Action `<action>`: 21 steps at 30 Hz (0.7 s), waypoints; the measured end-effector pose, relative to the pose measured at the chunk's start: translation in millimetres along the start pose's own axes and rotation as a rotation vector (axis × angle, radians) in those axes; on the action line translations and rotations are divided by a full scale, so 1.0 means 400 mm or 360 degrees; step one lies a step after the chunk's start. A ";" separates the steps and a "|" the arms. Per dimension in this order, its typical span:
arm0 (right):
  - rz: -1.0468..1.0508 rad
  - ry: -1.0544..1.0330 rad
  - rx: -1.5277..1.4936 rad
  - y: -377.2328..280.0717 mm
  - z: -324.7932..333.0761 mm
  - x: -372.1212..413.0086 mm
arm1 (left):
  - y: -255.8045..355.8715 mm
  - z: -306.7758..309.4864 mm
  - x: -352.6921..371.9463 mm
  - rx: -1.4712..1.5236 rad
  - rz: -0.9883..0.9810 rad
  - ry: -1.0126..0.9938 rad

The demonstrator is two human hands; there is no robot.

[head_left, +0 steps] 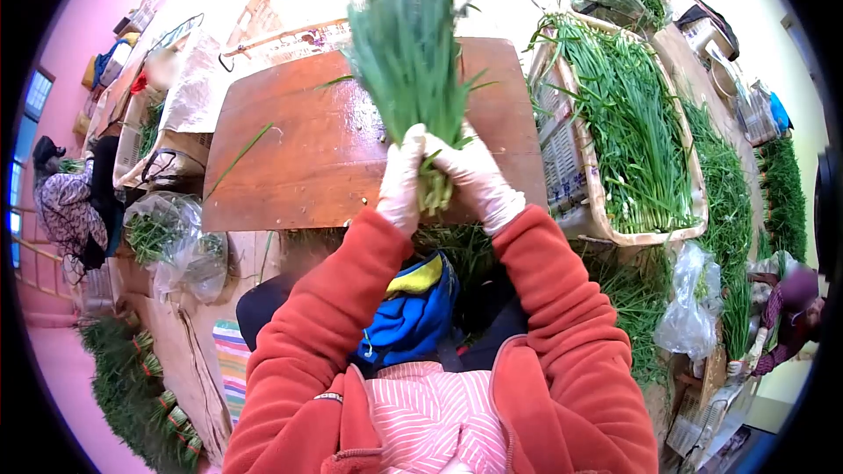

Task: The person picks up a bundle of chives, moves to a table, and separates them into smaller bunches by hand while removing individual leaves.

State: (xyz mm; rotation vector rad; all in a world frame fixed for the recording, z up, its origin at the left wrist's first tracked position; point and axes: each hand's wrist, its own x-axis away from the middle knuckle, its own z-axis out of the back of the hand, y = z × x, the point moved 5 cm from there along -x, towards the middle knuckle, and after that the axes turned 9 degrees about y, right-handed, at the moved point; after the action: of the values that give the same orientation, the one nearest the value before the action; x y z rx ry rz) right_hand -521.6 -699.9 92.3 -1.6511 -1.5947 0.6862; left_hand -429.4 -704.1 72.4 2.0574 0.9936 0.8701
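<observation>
A thick bunch of long green stalks (408, 61) stands upright over the brown wooden board (290, 140), its leafy tops pointing away and its pale ends towards me. My left hand (402, 177), in a whitish glove, is closed round the lower left side of the bunch. From the right, my right hand (479, 177), gloved alike, grips the same bunch near its base. The two hands meet at the stalks. One loose green stalk (241, 161) lies on the left part of the board.
A crate (694, 175) full of green stalks stands right of the board. Plastic bags (689, 312) lie at both sides, and piles of greens (716, 184) cover the floor. Other people (70, 202) are at the far left and far right.
</observation>
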 end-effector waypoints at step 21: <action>0.0269 0.1126 0.0171 0.092 0.221 0.395 | -0.335 -0.133 0.112 -0.0248 0.0625 -0.0001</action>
State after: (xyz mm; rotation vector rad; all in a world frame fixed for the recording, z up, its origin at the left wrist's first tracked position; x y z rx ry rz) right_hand -555.3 -530.0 27.9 -1.7003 -0.9064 0.2109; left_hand -500.0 -588.0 6.4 2.1488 0.5056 1.1062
